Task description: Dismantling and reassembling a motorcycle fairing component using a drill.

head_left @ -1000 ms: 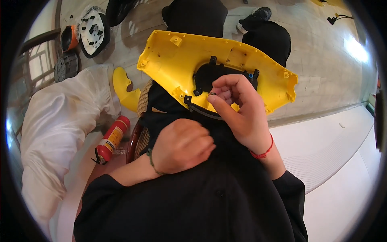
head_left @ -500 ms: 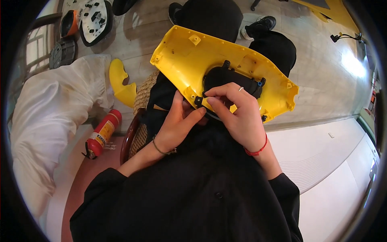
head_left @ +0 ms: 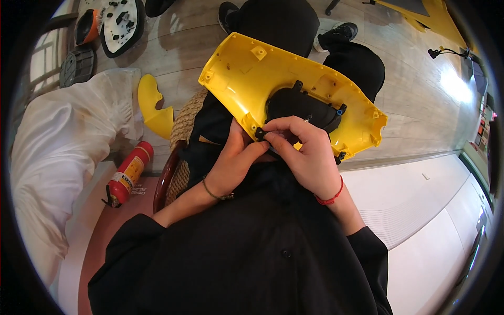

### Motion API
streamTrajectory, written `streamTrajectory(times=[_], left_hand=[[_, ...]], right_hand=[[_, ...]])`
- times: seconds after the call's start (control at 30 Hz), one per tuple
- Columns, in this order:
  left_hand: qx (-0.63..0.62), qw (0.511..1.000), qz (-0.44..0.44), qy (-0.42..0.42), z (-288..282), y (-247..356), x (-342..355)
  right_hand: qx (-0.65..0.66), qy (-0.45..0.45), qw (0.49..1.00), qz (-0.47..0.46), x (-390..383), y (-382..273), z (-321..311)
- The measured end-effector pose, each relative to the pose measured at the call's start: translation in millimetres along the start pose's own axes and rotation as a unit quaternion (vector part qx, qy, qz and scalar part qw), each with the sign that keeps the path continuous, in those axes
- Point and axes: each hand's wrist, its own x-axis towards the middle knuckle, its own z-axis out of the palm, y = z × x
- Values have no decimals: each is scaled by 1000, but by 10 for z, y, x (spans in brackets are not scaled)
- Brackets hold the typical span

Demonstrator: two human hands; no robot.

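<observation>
A large yellow plastic panel (head_left: 239, 71) rests across my lap with its ribbed inner side up. A black rounded part (head_left: 293, 105) with small mounting lugs sits in its opening. At the panel's near edge is a small black bracket (head_left: 259, 134). My left hand (head_left: 231, 163) grips that edge, its fingers hidden underneath and its thumb close to the bracket. The thumb and index finger of my right hand (head_left: 310, 152) are closed in a pinch at the bracket's right end. Those fingertips partly cover the bracket.
On the left lie a curved yellow piece (head_left: 152, 105), a red fire extinguisher (head_left: 129, 173) and a white draped cloth (head_left: 58, 136). A tray of small black parts (head_left: 122, 26) stands at the far left. A woven seat edge (head_left: 184, 123) is beside my leg.
My right fingers have moved slightly down and closer to the small black bracket, and the hand has tilted lower. The left hand keeps its grip on the panel.
</observation>
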Motion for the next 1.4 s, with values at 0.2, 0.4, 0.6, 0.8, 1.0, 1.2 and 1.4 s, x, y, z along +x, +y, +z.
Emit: streamTrajectory(times=[0.2,0.4,0.6,0.8,1.0,1.2,1.4], left_hand=[[-8,1000,3,-18,28,63,-1],[32,998,34,-50,-11,50,-41],[19,998,37,-55,-32,59,-32],[43,996,43,-59,-61,60,-22],[62,995,51,-57,-68,59,-5],[61,997,26,-48,-62,92,-12],[66,996,45,-42,-58,81,-7]], right_hand=[[7,-8,1000,-18,26,26,-6],[43,-20,999,25,26,43,-4],[64,-19,994,87,28,-26,1],[1,-12,999,53,42,-58,3],[-37,-7,999,5,52,-87,-4],[-116,-21,985,-126,78,-61,-46],[-161,-25,969,-186,97,-50,-66]])
